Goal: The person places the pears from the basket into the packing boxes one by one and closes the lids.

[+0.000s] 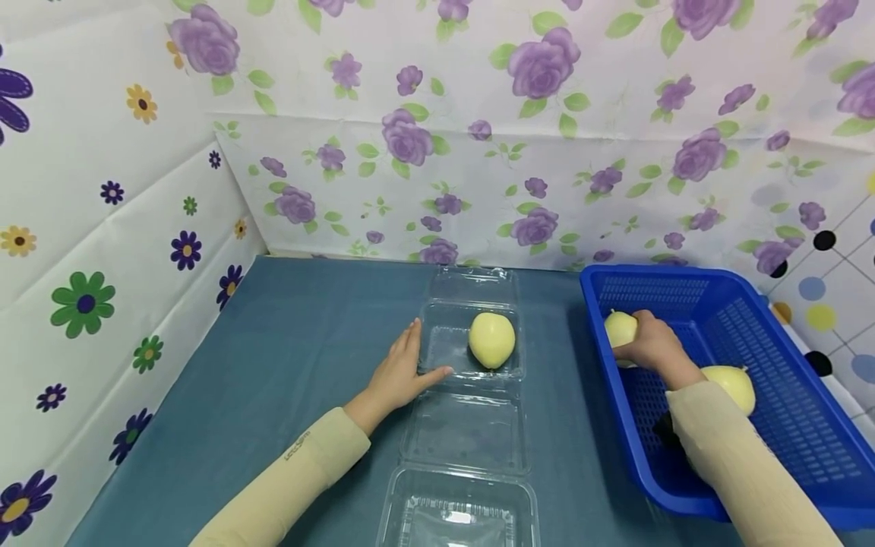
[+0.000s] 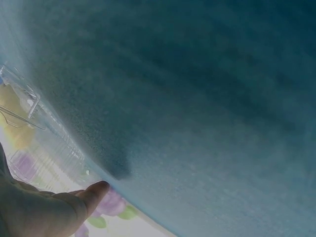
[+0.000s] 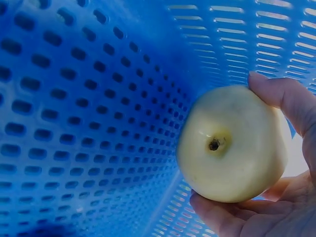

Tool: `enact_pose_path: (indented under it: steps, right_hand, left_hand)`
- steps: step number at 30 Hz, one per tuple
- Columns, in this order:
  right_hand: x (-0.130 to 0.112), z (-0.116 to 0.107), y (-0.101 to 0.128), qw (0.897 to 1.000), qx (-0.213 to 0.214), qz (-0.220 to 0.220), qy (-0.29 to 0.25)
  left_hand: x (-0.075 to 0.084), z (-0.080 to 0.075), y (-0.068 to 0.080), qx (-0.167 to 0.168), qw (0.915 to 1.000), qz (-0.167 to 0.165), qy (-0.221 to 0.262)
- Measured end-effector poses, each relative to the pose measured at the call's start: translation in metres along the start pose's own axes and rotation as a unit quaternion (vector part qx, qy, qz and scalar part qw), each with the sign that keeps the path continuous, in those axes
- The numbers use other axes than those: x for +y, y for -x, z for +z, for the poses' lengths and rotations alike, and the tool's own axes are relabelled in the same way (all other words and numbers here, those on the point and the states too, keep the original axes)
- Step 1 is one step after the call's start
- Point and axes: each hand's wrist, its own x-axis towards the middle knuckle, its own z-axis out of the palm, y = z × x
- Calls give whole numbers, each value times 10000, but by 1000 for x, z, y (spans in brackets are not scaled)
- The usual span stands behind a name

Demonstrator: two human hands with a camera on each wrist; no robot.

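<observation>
My right hand (image 1: 652, 346) reaches into the blue basket (image 1: 618, 410) and grips a pale yellow pear (image 3: 232, 148). In the right wrist view the thumb and fingers curl round it near the perforated wall. A second pear (image 1: 731, 386) lies in the basket beside my forearm. My left hand (image 1: 399, 372) rests against the left edge of a clear plastic clamshell box (image 1: 444, 346), fingers straight and thumb over its near rim. One pear (image 1: 492, 339) sits in the right part of that box. The left wrist view shows mostly tabletop, with a fingertip by the box.
Nearer me stands another clear plastic box (image 1: 458, 505), its lid (image 1: 465, 433) spread toward the first box. A dark object (image 1: 664, 429) lies in the basket, partly hidden by my sleeve. Flower-patterned sheets (image 1: 478, 175) border the blue-grey table (image 1: 307, 327) at the back and left.
</observation>
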Motion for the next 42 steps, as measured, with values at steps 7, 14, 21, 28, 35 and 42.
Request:
enact_pose_path:
  steps: [7, 14, 21, 28, 35, 42]
  right_hand:
    - [-5, -3, 4, 9999, 152, 2, 43]
    - [-7, -7, 7, 9996, 285, 8, 11]
    - [-11, -9, 10, 9991, 424, -4, -69]
    - [-18, -16, 12, 9989, 456, -6, -94]
    - [-24, -20, 13, 9991, 428, -11, -81]
    - [-28, -24, 14, 9991, 423, 49, 8]
  left_hand:
    - [-1, 0, -1, 15, 10000, -20, -5]
    - [-2, 0, 0, 4, 10000, 34, -44]
    - [-3, -1, 0, 29, 10000, 70, -54]
    - [-3, 0, 0, 6, 10000, 88, -18]
    - [-4, 0, -1, -5, 10000, 47, -11]
    - [-2, -1, 0, -23, 10000, 46, 12]
